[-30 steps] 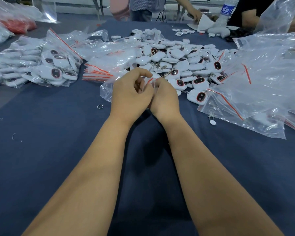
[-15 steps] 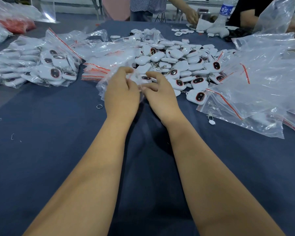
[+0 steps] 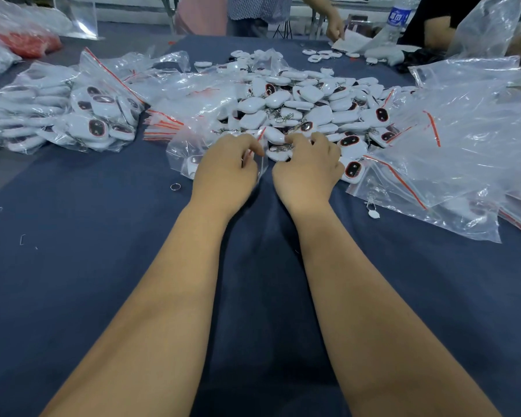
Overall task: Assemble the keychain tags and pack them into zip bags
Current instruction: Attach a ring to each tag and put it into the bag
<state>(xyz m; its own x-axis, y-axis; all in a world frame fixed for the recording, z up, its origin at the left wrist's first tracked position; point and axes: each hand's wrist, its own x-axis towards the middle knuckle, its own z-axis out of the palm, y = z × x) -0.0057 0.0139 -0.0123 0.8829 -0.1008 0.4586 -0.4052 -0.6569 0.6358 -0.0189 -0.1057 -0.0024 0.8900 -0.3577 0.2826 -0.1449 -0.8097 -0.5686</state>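
A heap of white keychain tags [image 3: 307, 106] with dark red-rimmed faces lies in the middle of the blue table. At its near edge a clear zip bag [image 3: 187, 149] with a red seal strip lies on the cloth, holding at least one tag. My left hand [image 3: 226, 167] grips this bag at its mouth, fingers curled. My right hand [image 3: 309, 167] is just to the right, its curled fingertips on a white tag [image 3: 278, 153] with a metal chain at the bag's opening. The hands are a little apart.
Packed bags of tags [image 3: 82, 115] are piled at the left. Empty zip bags [image 3: 451, 152] spread over the right side. A loose metal ring [image 3: 175, 186] and a small white piece [image 3: 373, 212] lie on the cloth. Other people work at the far edge by a water bottle [image 3: 399, 16].
My hands, pressed together a second ago, have moved forward toward the tag heap and separated. The left now holds the bag mouth while the right reaches a tag.
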